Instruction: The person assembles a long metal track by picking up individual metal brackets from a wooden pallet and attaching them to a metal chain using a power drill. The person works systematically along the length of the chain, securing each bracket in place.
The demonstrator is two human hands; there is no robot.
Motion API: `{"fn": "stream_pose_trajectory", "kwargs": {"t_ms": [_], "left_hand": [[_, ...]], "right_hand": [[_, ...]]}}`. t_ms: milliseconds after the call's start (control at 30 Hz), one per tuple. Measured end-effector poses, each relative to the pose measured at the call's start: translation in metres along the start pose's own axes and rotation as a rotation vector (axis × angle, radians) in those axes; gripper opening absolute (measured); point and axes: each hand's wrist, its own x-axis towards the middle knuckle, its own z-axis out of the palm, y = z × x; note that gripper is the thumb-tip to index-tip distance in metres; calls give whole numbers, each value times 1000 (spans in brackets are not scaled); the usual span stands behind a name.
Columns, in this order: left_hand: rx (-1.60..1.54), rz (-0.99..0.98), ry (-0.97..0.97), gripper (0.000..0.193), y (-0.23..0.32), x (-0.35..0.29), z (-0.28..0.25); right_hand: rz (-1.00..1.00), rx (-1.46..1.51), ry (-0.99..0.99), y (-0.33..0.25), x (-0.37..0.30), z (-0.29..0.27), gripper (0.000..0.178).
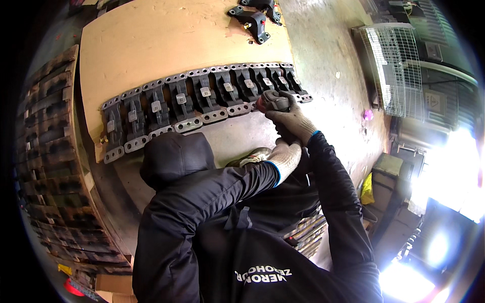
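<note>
Both my hands wear pale knit gloves and grip what looks like an angle grinder [273,102]. My right hand [298,123] wraps round it close behind its head. Lower down, my left hand [287,157] closes on the rear part of the body, which is mostly hidden by the hands. The grinder's head is over the near right end of a row of black metal brackets [206,92]. Each bracket has bare grey end flanges with holes. Whether the grinder touches one cannot be made out.
Under the brackets lies a cardboard sheet [172,43], with more black brackets [255,25] at its far edge. Stacked slats [48,166] rise at the left. A wire mesh cage [396,70] stands at the right, above a yellow bag [367,189]. My shoe [256,156] is near the row.
</note>
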Motion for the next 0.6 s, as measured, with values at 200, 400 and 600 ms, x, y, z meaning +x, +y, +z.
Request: {"fn": "stream_pose_trajectory", "kwargs": {"t_ms": [200,400,600], "left_hand": [[107,13,33,69,-1,-1,2],[-2,-68,97,76,12,-9,-3],[-41,-31,-17,72,-23,40,12]], "right_hand": [[-13,-21,-32,-1,3,1,104],[-83,-69,-40,-2,10,6,102],[-56,-166,-45,-8,18,7,104]]}}
